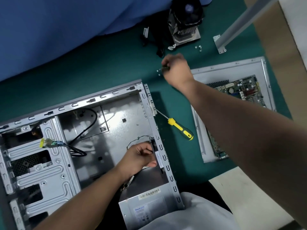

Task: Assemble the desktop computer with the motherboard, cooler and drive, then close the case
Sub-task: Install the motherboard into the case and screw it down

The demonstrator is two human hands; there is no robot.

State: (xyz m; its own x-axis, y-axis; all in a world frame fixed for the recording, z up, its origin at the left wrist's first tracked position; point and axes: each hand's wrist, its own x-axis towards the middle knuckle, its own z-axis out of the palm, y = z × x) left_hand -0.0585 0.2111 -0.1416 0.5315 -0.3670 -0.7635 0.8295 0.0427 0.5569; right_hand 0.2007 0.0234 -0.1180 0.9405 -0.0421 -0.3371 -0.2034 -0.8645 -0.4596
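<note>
Your left hand (141, 156) grips the rear fan (153, 153) inside the case (99, 98), while your right hand (177, 70) fingers pinch something dark near the screws (158, 72); fastening it likely comes next.

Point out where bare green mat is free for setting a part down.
Free: green mat between blue cloth and open grey case. Crowded: around black-finned cooler, loose screws, right hand and yellow-handled screwdriver.

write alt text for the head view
A person's left hand holds a black fan against the rear wall inside an open computer case, while the right hand picks at small screws on the green mat.
</note>
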